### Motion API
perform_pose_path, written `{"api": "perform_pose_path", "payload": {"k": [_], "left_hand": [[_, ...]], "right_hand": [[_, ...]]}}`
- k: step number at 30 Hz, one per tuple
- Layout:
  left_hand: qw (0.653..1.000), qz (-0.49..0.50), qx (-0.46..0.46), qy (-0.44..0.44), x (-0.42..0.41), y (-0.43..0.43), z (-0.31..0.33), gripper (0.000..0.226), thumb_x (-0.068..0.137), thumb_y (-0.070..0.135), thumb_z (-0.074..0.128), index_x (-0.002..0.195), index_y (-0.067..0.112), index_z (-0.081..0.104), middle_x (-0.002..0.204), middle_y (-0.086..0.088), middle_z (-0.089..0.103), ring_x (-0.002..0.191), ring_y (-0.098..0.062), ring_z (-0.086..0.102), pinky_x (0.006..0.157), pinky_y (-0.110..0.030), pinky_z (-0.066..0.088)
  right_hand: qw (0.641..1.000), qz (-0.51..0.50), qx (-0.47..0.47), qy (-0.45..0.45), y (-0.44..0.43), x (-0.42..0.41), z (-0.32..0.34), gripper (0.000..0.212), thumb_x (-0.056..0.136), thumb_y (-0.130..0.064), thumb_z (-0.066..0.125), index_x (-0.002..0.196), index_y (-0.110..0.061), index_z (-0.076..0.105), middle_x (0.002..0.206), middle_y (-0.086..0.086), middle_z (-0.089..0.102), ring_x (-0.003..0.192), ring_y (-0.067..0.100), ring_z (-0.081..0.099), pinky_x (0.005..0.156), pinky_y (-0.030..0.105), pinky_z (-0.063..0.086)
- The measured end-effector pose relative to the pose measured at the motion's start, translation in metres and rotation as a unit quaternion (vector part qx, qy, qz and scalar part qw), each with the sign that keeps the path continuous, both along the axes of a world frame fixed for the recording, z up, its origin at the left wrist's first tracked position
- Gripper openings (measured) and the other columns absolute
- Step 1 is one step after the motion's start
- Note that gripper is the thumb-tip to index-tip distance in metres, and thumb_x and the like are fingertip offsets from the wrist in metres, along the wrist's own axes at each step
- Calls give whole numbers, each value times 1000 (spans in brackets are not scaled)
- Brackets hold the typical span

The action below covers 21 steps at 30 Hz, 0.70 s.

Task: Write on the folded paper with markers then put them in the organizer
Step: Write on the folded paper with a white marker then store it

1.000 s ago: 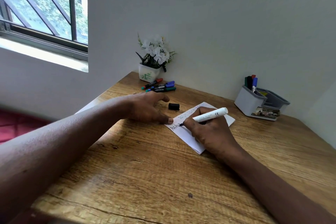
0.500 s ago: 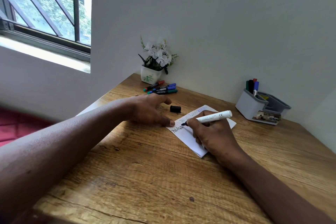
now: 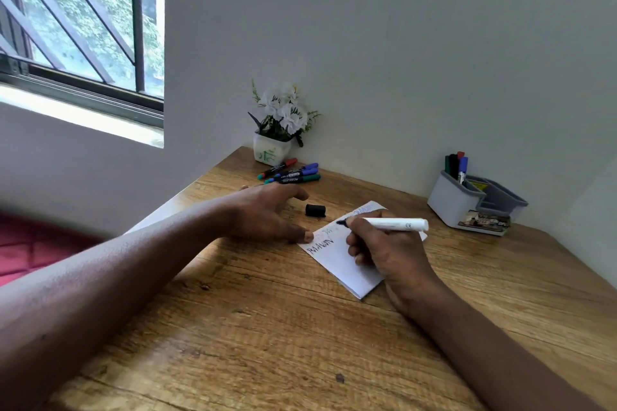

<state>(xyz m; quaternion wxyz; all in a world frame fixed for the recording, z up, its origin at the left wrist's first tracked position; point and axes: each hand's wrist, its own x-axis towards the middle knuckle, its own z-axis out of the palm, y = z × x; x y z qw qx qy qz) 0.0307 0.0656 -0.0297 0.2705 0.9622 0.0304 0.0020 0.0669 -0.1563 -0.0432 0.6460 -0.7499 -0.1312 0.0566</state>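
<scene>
A folded white paper (image 3: 337, 264) lies on the wooden desk (image 3: 300, 327) with black writing at its left end. My right hand (image 3: 384, 250) grips a white marker (image 3: 397, 224), its black tip lifted just above the paper. My left hand (image 3: 267, 213) rests flat, fingers spread, one fingertip pressing the paper's left corner. The marker's black cap (image 3: 315, 210) lies on the desk beyond the paper. A grey organizer (image 3: 467, 207) stands at the far right with several markers upright in it.
Several loose markers (image 3: 290, 173) lie by a white flower pot (image 3: 270, 150) at the desk's back corner against the wall. A barred window (image 3: 80, 27) is at the upper left. A red cushion (image 3: 36, 247) sits left of the desk.
My right hand has lifted the marker tip off the paper and swung it up and to the right. A written black word now shows. My left hand has stayed on the paper's corner.
</scene>
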Motion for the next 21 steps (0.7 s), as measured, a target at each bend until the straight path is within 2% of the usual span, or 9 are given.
{"api": "perform_pose_path", "payload": {"k": [4,6,10,13,16,19,21], "left_hand": [[993,12,22,-116,3,1,-10,58,89,54,68,143,45,49,151,5,52,136,-18,49,108,-39,43],[983,12,57,-174,7,-2,-14,50,91,52,65,139,42,55,144,10,58,132,-13,53,103,-34,45],[976,6,116,-186,18,-12,-17,42,92,50,63,133,41,62,133,13,66,122,-10,59,98,-33,50],[971,9,131,-198,23,-17,-15,29,91,47,66,120,44,68,116,15,71,108,-7,63,88,-30,51],[973,23,92,-211,23,-15,-15,19,90,39,70,109,43,73,104,20,73,98,-2,65,86,-33,56],[975,32,-14,-221,19,-8,-14,21,91,30,73,110,39,75,104,22,74,100,1,67,92,-35,56],[974,7,-78,-211,13,-4,-13,21,92,25,73,110,36,76,103,20,76,101,-3,68,94,-40,56]], "right_hand": [[983,56,132,111,-7,9,2,13,89,-9,74,101,-3,75,83,16,77,68,16,73,57,23,57],[968,93,178,152,-11,13,4,21,87,-10,74,106,-1,75,90,19,78,73,18,75,61,24,59],[948,156,202,189,-18,20,10,47,78,-36,75,111,-3,76,100,21,77,83,23,76,70,30,63],[941,182,202,203,-21,24,10,42,84,-35,69,111,-4,78,102,22,77,85,23,75,74,30,64],[936,184,209,214,-21,25,9,31,93,-24,65,111,-3,77,105,24,76,84,23,75,72,30,63],[936,179,208,222,-22,26,9,29,93,-20,66,112,1,74,106,25,76,83,23,76,69,30,62],[936,183,208,217,-23,26,11,32,90,-20,68,111,3,74,106,25,76,83,23,75,68,29,62]]}}
